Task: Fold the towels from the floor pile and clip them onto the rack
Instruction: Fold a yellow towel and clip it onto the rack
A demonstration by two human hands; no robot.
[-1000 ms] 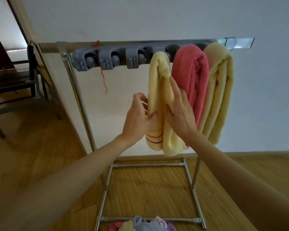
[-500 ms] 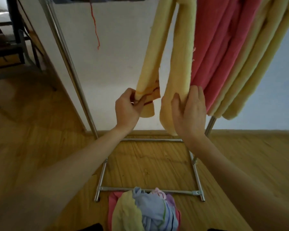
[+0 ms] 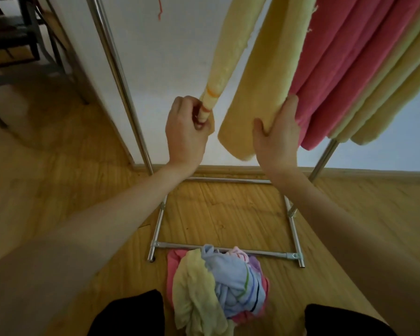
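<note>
A yellow towel (image 3: 260,76) hangs in two folded halves from the metal rack (image 3: 112,69); the rack's top bar is out of frame. My left hand (image 3: 187,132) pinches the striped lower end of the left half. My right hand (image 3: 277,134) grips the bottom edge of the wider right half. A pink towel (image 3: 335,73) and a pale yellow towel (image 3: 383,98) hang to the right. On the floor lies the pile of towels (image 3: 218,284): pale green, light blue with stripes, pink.
The rack's base frame (image 3: 228,249) stands on the wooden floor just beyond the pile. A white wall is behind it. A dark chair frame (image 3: 34,44) stands at the upper left. My dark-clothed legs (image 3: 129,316) flank the pile.
My view has tilted down, so the clip bar has left the frame and the floor pile has come in. Both hands have slid down the yellow towel to its lower ends.
</note>
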